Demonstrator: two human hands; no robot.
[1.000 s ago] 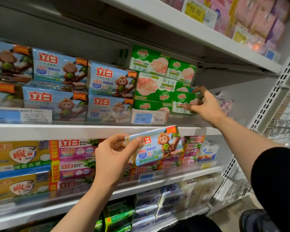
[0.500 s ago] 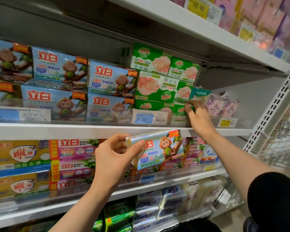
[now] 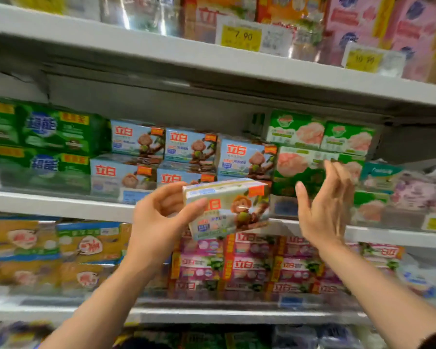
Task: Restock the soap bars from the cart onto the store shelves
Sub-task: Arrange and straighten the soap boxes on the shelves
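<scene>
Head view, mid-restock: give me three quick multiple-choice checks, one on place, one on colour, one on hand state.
1. Where is the blue monkey soap pack?
A. in the left hand
B. on the top shelf
C. in the right hand

2. What colour are the price tags on the top shelf rail?
A. yellow
B. red
C. black

3. How is the right hand?
A. gripping a green pack
B. open, holding nothing
C. out of view

Key: 1 A, the left hand has its grip round the pack's end. 2 A, both tags are yellow. 3 B, its fingers are spread beside the pack, touching nothing.

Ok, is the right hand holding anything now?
No, it is open: the right hand has straight fingers, empty, beside the soap pack held in the left hand.
</scene>
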